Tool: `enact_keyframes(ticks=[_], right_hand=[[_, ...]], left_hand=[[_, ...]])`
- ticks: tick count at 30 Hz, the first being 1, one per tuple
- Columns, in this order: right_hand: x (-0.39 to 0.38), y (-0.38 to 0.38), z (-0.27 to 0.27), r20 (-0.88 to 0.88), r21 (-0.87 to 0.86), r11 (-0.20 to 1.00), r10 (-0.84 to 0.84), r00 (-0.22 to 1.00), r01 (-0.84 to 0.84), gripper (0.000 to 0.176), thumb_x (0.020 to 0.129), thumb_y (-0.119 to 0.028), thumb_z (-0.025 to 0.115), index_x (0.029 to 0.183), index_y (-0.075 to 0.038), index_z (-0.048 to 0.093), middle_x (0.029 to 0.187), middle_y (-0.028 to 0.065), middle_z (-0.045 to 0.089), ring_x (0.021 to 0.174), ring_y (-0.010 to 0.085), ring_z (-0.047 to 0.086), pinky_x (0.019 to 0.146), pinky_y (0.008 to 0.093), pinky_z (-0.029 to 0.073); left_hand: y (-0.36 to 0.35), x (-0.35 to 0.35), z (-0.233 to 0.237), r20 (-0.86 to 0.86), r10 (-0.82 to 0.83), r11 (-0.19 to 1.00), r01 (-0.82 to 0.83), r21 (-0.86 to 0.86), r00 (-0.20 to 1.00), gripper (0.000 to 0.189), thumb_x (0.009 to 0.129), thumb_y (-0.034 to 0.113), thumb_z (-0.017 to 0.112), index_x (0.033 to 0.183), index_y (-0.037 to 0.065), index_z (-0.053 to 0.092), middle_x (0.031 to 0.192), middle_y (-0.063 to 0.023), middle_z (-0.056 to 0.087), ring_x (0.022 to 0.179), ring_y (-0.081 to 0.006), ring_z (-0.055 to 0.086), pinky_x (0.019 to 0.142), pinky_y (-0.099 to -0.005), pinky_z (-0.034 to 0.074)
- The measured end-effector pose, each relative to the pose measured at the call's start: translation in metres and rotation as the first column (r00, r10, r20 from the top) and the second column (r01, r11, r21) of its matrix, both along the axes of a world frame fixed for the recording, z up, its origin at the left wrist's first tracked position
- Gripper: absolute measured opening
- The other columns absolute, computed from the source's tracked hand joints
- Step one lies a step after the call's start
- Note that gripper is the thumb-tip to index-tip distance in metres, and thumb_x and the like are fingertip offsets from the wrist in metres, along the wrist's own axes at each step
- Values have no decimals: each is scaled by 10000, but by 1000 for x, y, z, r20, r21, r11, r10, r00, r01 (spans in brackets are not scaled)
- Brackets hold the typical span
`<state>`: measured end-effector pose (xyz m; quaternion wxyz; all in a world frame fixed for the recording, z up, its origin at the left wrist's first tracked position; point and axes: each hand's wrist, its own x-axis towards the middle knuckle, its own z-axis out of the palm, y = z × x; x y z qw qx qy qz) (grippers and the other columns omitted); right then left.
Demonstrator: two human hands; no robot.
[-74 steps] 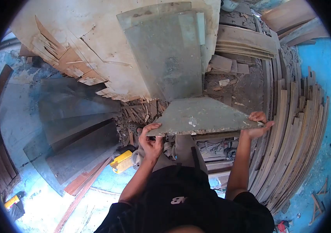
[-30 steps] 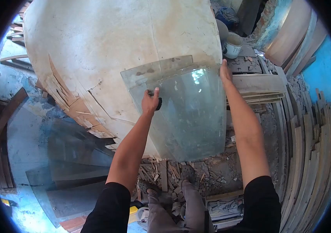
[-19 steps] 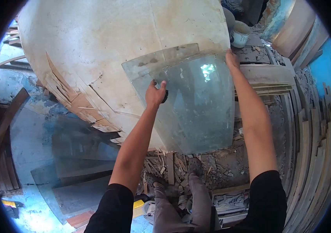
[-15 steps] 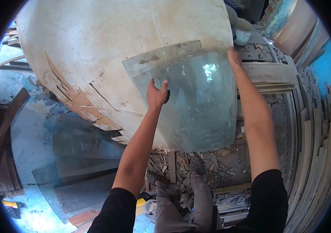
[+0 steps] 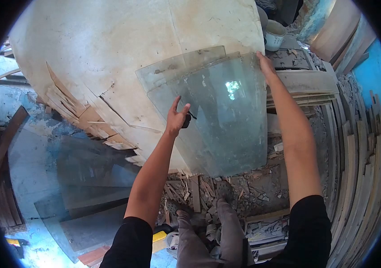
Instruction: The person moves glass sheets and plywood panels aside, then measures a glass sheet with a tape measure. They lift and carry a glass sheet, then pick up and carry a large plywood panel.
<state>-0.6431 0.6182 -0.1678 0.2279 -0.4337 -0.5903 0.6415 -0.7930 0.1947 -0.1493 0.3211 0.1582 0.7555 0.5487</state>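
Two hands on the glass pane (image 5: 230, 120): left hand (image 5: 177, 118) splayed, right hand (image 5: 264, 64) seemingly clamping its corner.

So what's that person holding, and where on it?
A glass pane: left hand on its left edge, right hand at its top right corner.

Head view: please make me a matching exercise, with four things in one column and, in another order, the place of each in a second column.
Things
1. left hand
2. right hand
3. white cup
4. yellow object

Places
a. on the floor, beside the person's feet
b. at the top right corner of the front glass pane
c. upper right, beyond the stacked boards
d. on the left edge of the front glass pane

Pairs: 1-d; 2-b; 3-c; 4-a
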Motion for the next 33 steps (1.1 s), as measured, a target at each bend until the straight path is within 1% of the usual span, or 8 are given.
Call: enact_keyframes(ticks=[5,11,18,21,23,24,26,33], right_hand=[[-5,-35,25,276,390,907,-279,920,158,676,924,-560,609,1333,-23,645,1253,205,701,1180,336,663,1006,410,487],[11,-40,11,48,487,819,-371,927,303,585,937,-497,641,1288,-30,671,1192,197,724,1123,332,689,971,405,508],[188,-174,-59,24,90,972,-218,976,215,761,1022,-535,558,1562,-29,383,1581,156,421,1448,301,423,1167,411,354],[337,-273,-141,542,8,975,-192,818,223,741,1021,-559,523,1499,5,479,1550,165,480,1423,322,458,1154,439,350],[435,-353,-156,384,-326,831,-320,866,451,791,1024,-576,487,1568,-15,365,1625,154,336,1487,341,337,1182,438,305],[545,-375,-237,458,-317,870,-208,864,377,786,1019,-558,496,1541,17,374,1591,171,366,1431,325,393,1180,430,315],[574,-448,-142,478,-497,699,-274,834,514,838,1005,-586,497,1562,15,321,1549,176,408,1335,292,454,1135,435,370],[502,-473,-45,638,-580,809,375,672,99,740,1009,-540,530,1478,26,443,1471,206,501,1277,322,525,1094,442,411]], left_hand=[[-1,0,-6,15,2,999,-2,33,1000,721,931,294,765,1545,107,437,921,-52,667,779,-116,610,720,-281,506],[-3,4,-3,24,18,999,-19,36,1000,714,937,259,767,1539,74,430,894,-30,651,710,-95,600,650,-264,499],[-48,13,-16,-39,73,997,-75,-31,997,672,939,313,759,1501,60,490,1110,-102,682,885,-166,658,766,-297,538],[-134,33,-60,66,109,985,-99,-145,992,692,946,386,733,1485,19,504,1404,-159,606,1150,-235,635,946,-342,523],[-210,73,-49,265,129,951,-43,-306,956,751,915,463,729,1490,34,505,1393,-209,618,1288,-289,578,1067,-378,450],[-253,94,-49,316,120,927,8,-376,941,780,901,502,724,1491,41,508,1386,-225,624,1331,-313,564,1103,-391,430],[-360,151,-46,230,99,793,63,-606,968,813,866,589,696,1453,45,554,1341,-224,653,1305,-343,587,1087,-394,447],[-659,360,55,102,699,306,-167,-937,707,756,770,663,689,1167,22,747,1250,-237,693,1182,-378,662,983,-436,521]])
